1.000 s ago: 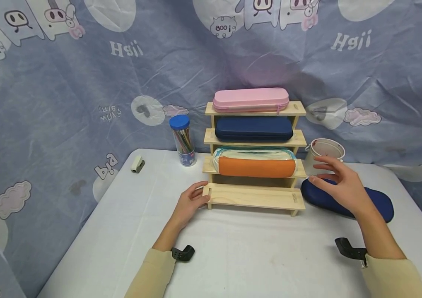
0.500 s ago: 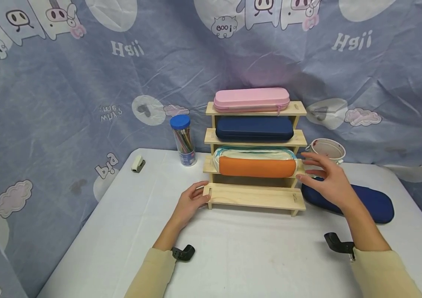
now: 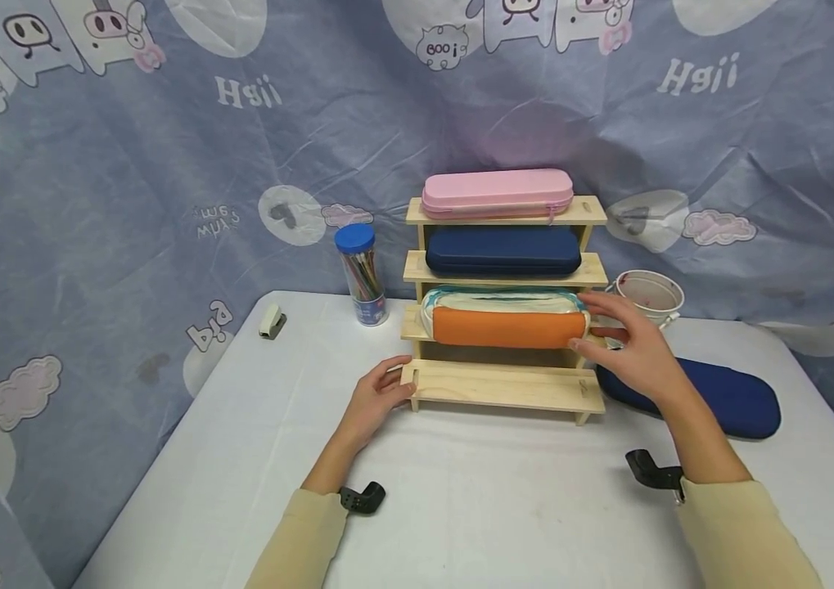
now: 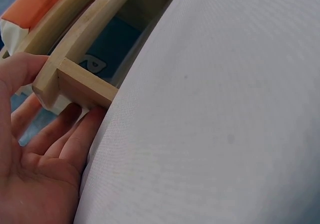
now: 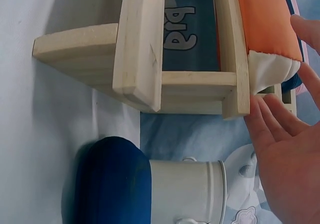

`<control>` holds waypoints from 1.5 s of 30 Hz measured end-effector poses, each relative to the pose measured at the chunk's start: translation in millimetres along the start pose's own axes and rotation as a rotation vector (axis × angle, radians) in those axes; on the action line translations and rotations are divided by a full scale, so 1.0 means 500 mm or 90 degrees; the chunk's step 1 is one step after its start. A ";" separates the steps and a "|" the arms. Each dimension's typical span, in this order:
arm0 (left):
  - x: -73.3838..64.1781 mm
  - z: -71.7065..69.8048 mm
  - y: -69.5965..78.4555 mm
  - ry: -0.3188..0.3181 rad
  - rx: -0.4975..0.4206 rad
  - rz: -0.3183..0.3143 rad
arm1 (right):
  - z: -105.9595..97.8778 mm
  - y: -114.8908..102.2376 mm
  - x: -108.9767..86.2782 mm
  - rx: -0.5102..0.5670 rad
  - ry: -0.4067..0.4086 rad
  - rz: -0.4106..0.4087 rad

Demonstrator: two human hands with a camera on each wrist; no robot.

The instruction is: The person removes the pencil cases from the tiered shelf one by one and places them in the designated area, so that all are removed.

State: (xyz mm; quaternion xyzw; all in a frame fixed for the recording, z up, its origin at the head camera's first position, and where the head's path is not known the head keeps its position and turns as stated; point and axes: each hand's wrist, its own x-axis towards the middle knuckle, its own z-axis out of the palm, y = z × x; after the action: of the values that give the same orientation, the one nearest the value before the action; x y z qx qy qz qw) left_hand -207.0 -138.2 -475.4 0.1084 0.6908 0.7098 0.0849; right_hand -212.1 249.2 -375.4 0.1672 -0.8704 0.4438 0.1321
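A tiered wooden shelf [image 3: 505,384] stands on the table, its lowest board bare. My left hand [image 3: 375,398] holds that board's left end; in the left wrist view the thumb lies against the edge and the fingers curl under it. On the tier above lies an orange and white pencil case [image 3: 508,327]. My right hand [image 3: 633,348] is at its right end, thumb near the front and fingers by the end and back. In the right wrist view the thumb stands apart from the orange case [image 5: 270,19], while fingertips reach the white end and the board.
Higher tiers carry a navy case [image 3: 502,251] and a pink case [image 3: 498,194]. Another navy case [image 3: 726,397] lies right of the shelf, before a white bucket [image 3: 648,296]. Left are a blue-lidded jar of pencils [image 3: 365,278] and a small stapler [image 3: 272,322]. Patterned cloth hangs behind.
My right hand has moved left, from above the navy case on the table to the right end of the orange pencil case. My left hand has stayed at the shelf.
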 end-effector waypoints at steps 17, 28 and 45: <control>0.000 0.001 -0.002 0.009 0.011 0.007 | 0.025 0.033 0.002 -0.035 0.003 -0.018; 0.003 0.004 -0.001 0.004 0.014 0.001 | 0.024 0.035 -0.002 -0.029 0.030 -0.033; 0.024 -0.005 -0.060 0.041 0.018 0.021 | 0.021 0.014 -0.006 -0.054 0.039 -0.019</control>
State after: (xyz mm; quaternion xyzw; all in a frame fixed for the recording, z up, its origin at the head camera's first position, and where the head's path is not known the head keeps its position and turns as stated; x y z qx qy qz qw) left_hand -219.9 -136.2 -505.0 0.0977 0.7012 0.7045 0.0493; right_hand -213.2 244.9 -387.5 0.1604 -0.8816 0.4092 0.1721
